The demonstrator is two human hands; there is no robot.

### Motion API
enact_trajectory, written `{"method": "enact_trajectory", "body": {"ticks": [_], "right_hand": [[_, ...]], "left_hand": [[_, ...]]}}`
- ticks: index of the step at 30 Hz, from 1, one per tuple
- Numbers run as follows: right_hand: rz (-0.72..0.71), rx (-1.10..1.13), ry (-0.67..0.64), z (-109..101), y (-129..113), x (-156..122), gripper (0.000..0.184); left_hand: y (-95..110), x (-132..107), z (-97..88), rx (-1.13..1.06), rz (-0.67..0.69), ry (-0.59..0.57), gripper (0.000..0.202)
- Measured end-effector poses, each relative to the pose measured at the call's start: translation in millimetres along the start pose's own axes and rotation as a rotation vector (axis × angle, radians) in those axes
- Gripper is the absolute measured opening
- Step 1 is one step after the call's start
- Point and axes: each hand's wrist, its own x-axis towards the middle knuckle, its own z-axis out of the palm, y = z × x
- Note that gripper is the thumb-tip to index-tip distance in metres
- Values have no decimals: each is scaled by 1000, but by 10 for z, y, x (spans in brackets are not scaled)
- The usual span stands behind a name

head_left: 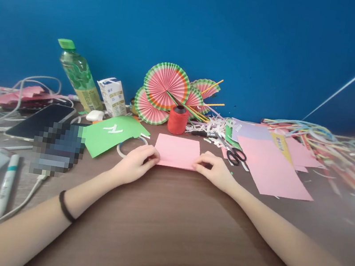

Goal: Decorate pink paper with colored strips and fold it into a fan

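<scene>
A small pink paper sheet lies flat on the brown table in front of me. My left hand pinches its near left corner, fingers curled on the edge. My right hand pinches the near right corner the same way. Both forearms rest along the table; a black band circles my left wrist.
Behind the sheet stand a red thread spool and pink-green paper fans. Black scissors lie on larger pink sheets at right. At left are green paper, a phone, a bottle, a carton, a marker and cables.
</scene>
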Motion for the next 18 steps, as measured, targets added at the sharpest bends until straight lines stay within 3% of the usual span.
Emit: {"method": "enact_trajectory", "body": {"ticks": [4,9,18], "right_hand": [[141,56,-117,-53,-10,55,13],[220,158,-211,-90,-23,89,13],[126,125,-230,-131,39,128,12]], "left_hand": [[-29,12,4,-148,-101,-46,16],[-11,16,-6,-208,-153,-72,16],[-14,65,-103,-220,-116,-229,16]]}}
